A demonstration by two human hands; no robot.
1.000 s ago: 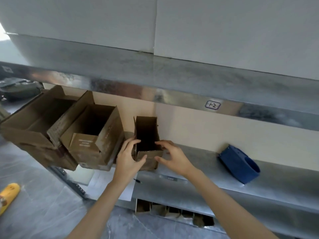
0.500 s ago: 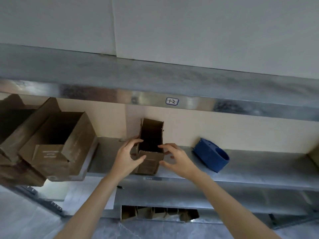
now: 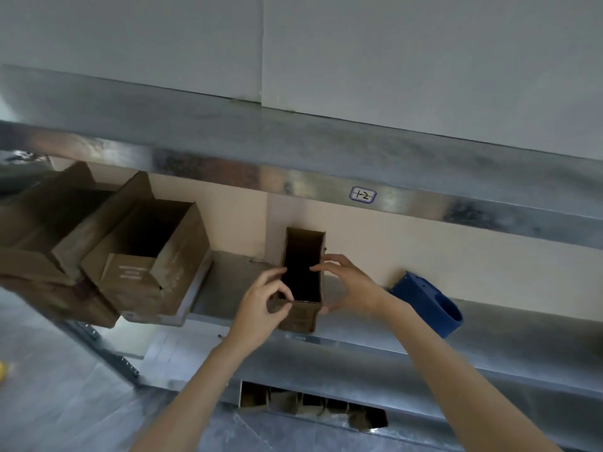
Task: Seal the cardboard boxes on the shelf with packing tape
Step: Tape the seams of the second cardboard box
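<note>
The left hand [image 3: 261, 308], just left of centre frame, pinches the near left corner of the small box [image 3: 301, 318] between thumb and curled forefinger. The right hand [image 3: 349, 285] cups the box's right wall, with its fingers arched over the rim into the dark opening and its thumb down by the near right corner. The box stands upright and open-topped at the front edge of the metal shelf [image 3: 522, 324], in the middle of the frame. It looks like thin corrugated card and seems empty, so it is probably very light and likely to slide or tip under a push. Its walls should flex if squeezed. The best hold is probably on the corners and folded edges, where the card is stiffest, folding the flaps at their creases. Right of the hands, well apart from the box, a blue tape dispenser [image 3: 427, 305] lies on the same shelf. At left, two larger boxes [image 3: 146, 262] sit open and tilted.
</note>
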